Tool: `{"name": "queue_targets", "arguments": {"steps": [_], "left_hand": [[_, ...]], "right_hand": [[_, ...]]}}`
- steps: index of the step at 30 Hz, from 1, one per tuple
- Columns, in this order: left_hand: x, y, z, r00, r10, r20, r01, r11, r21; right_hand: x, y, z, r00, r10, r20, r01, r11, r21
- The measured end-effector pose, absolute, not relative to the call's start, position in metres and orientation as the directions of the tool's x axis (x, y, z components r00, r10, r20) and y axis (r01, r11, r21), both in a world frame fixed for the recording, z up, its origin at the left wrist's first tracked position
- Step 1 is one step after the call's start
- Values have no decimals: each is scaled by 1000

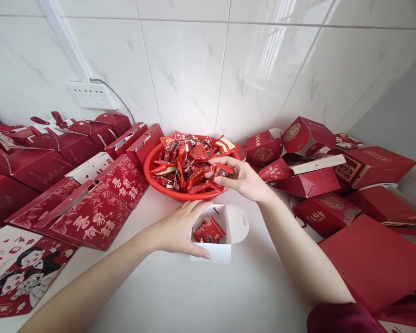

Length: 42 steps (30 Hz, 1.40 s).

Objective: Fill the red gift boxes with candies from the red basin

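Note:
A small box with white inner walls [213, 253] stands with its flap [239, 224] folded out to the right. Red wrapped candies [210, 231] lie inside it. My left hand [180, 229] grips the box from its left side, thumb along the near wall and fingers at the far wall. Over the right edge of a red plastic basin [180, 196], my right hand [241, 178] pinches a red candy packet [223, 171] between thumb and fingers. Behind the packet, the basin is heaped with wrapped candies [185, 159] in red and gold.
Red gift boxes [65, 150] crowd the left side, with flat printed bags [97, 208] in front. A card with a cartoon couple [24, 273] lies nearer. More red boxes [308, 134] pile up on the right. A tiled wall [187, 69] with a power socket [92, 95] closes off the back.

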<state>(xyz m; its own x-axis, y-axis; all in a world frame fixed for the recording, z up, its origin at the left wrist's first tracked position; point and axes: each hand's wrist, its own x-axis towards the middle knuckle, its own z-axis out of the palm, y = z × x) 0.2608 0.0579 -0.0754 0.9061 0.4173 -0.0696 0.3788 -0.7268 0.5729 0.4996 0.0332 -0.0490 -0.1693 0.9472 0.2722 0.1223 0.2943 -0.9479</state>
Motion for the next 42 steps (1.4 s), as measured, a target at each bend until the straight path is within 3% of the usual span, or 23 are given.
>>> {"name": "queue_targets", "arguments": {"steps": [3,5,11,15,18,22,25,28,34,37,42], "left_hand": [[262,58,-75,905,418,-79,388,-735,557],[263,58,-75,905,418,-77,390,-743,544],[267,56,-74,930,364,-42,328,-775,541],[269,56,-75,943,333,-30,294,-782,550],[269,56,-77,941,339,-6,287,-787,547],[267,56,-80,936,351,-4,297,-786,541],[264,54,-77,929,371,1,312,-784,537],[263,49,-64,917,387,94,283,-798,532],[250,43,-54,736,461,496,285,-875,391],[232,46,-80,559,519,646,361,-854,375],[208,49,-124,559,660,502,443,-749,492]], "right_hand": [[502,18,-37,-145,972,185,360,226,-905],[505,10,-30,-117,970,214,443,243,-863],[518,-14,-13,-114,924,365,592,358,-722],[517,-25,-4,-208,898,387,573,433,-696],[509,-28,-2,-364,883,295,560,461,-689],[495,-29,-10,-480,871,103,681,443,-583],[489,-33,-15,-423,905,45,778,389,-494],[490,-41,-10,-396,916,58,805,377,-458],[505,-63,5,-303,944,134,833,330,-444],[515,-73,1,-157,983,100,904,184,-387],[525,-78,-13,-9,997,-77,963,-12,-269]]}}
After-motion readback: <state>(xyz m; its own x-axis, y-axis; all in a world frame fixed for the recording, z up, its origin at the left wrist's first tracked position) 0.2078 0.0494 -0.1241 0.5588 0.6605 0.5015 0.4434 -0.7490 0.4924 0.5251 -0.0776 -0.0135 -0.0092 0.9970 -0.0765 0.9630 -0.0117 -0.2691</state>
